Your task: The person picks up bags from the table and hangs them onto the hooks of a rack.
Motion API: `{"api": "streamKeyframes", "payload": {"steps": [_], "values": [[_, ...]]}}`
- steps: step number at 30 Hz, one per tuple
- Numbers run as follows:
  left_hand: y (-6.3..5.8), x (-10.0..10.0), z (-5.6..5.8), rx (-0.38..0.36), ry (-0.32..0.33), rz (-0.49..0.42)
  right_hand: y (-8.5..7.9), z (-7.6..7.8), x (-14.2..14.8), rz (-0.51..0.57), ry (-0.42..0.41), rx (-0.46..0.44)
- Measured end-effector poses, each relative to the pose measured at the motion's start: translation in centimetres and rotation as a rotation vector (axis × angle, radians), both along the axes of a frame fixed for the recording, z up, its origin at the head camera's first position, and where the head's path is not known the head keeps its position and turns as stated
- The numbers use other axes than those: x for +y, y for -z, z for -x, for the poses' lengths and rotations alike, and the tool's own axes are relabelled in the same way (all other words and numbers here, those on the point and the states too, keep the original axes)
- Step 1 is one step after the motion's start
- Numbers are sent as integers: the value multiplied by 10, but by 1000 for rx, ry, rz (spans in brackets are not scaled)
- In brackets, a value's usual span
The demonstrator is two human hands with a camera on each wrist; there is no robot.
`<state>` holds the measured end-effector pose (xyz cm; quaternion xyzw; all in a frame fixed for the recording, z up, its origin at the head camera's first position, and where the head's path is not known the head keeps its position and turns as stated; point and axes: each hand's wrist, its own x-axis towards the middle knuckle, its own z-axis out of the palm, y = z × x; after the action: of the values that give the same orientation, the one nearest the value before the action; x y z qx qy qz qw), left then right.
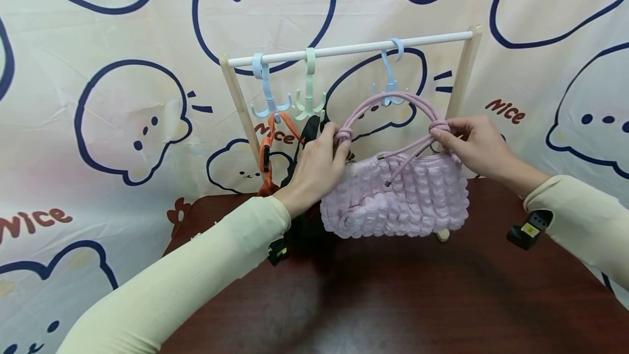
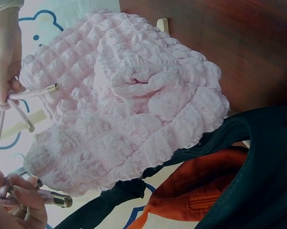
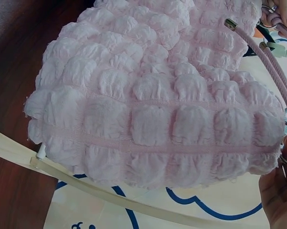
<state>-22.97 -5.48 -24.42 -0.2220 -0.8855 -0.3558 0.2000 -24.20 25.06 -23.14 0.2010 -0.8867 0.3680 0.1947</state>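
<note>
A pale pink puffy handbag hangs in front of the rack between both hands. Its looped pink cord handle arches upward, with a knot at either end. My left hand grips the left knot, and my right hand pinches the right knot between thumb and fingers. Just behind the handle's top is a light blue four-pronged hook on the rod; whether they touch I cannot tell. In the right wrist view the bag's ruched side fills the middle, and a metal ring shows by the right fingers.
A white rod on wooden posts carries another blue hook and a green hook. An orange strapped bag and a dark green bag hang left of the handbag. Below lies a dark brown table.
</note>
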Motion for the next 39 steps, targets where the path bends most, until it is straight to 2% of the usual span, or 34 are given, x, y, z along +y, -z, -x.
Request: {"api": "streamKeyframes", "payload": {"steps": [13,22,39], "values": [[-3,-2,5,7,-22,-23,-2,5,-8,13,-30,34],[-8,-1,7,7,-19,-50,-6,4,-13,16,22,5],[-13,-2,7,4,-38,-47,-9,6,-18,39,25,15]]}}
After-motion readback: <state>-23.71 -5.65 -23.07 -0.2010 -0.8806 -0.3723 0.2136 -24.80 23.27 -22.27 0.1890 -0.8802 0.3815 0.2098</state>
